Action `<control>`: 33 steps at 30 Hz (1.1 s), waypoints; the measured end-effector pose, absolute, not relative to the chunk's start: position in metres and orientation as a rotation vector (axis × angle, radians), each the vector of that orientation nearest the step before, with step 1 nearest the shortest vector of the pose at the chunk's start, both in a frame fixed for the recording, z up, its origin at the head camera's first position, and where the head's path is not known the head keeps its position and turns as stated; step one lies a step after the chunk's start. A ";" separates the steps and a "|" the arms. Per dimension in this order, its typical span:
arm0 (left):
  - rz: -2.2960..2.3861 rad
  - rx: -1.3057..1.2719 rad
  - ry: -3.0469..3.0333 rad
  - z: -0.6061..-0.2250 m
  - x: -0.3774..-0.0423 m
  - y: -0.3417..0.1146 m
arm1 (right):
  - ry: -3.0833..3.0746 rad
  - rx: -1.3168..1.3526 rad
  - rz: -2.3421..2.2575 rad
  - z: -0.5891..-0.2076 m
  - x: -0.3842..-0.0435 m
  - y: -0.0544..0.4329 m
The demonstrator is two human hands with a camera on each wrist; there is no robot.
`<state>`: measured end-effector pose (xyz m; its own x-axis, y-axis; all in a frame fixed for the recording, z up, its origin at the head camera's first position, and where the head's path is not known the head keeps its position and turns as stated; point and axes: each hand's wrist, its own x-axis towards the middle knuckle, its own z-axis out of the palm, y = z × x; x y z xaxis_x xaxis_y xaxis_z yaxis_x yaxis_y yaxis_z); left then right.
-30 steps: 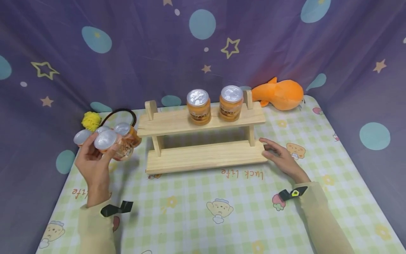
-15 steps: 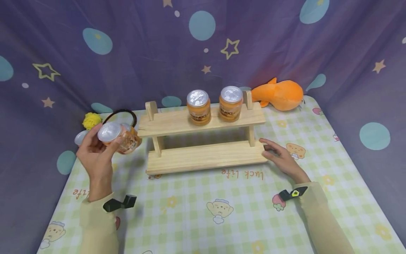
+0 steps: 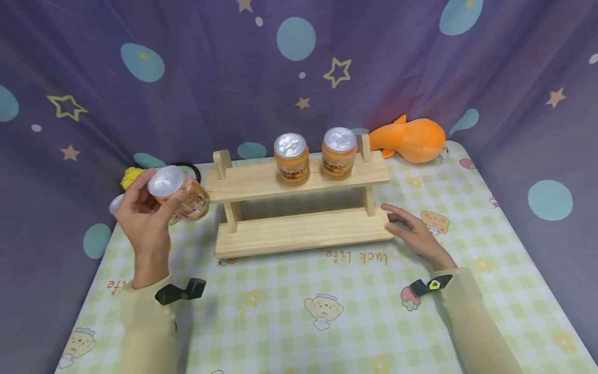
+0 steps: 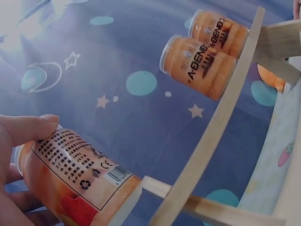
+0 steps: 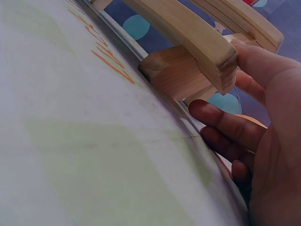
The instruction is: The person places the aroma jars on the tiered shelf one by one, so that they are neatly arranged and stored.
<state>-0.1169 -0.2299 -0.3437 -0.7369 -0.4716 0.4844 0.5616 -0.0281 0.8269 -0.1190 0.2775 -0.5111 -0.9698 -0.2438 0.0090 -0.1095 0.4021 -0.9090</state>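
My left hand (image 3: 147, 223) grips an orange can (image 3: 179, 195) with a silver lid, tilted and off the table beside the shelf's left end. Printed text and a barcode show on this can (image 4: 84, 174) in the left wrist view. On the upper board of the two-tier wooden shelf (image 3: 299, 231), two similar cans (image 3: 291, 161) stand upright towards the right. My right hand (image 3: 416, 234) touches the right end of the lower board. In the right wrist view the thumb (image 5: 254, 59) rests against the board's corner, the other fingers loosely bent.
Behind my left hand are another can's lid (image 3: 116, 203), a yellow yarn ball (image 3: 132, 178) and a dark coiled band (image 3: 191, 169), partly hidden. An orange plush toy (image 3: 413, 139) lies at the back right. A patterned curtain (image 3: 210, 93) rises behind the checked tablecloth (image 3: 280, 311).
My left hand has moved right and slightly up with the can, nearer to the shelf's left end, covering more of the things behind it. The right hand stays at the lower board.
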 end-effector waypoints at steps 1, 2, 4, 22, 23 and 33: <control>-1.854 -0.104 -1.533 -0.342 -0.118 -0.228 | 2.523 -0.318 -1.623 -0.511 -0.119 0.277; -1.858 -0.111 -1.532 -0.341 -0.119 -0.227 | 2.522 -0.318 -1.625 -0.511 -0.119 0.277; -1.877 -0.117 -1.522 -0.339 -0.121 -0.223 | 2.524 -0.323 -1.628 -0.511 -0.118 0.277; -1.886 -0.065 -1.709 -0.332 -0.142 -0.190 | 2.533 -0.339 -1.625 -0.510 -0.118 0.276; -1.892 -0.068 -1.709 -0.332 -0.144 -0.188 | 2.531 -0.340 -1.625 -0.510 -0.118 0.276; -1.949 -0.112 -1.725 -0.336 -0.160 -0.168 | 2.528 -0.309 -1.618 -0.510 -0.118 0.276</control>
<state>-0.1595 -0.1683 -0.3357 -0.8563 -0.3291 0.3981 0.4351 -0.0443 0.8993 -0.1178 0.2764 -0.5102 -0.9714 -0.2373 0.0061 -0.1049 0.4062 -0.9078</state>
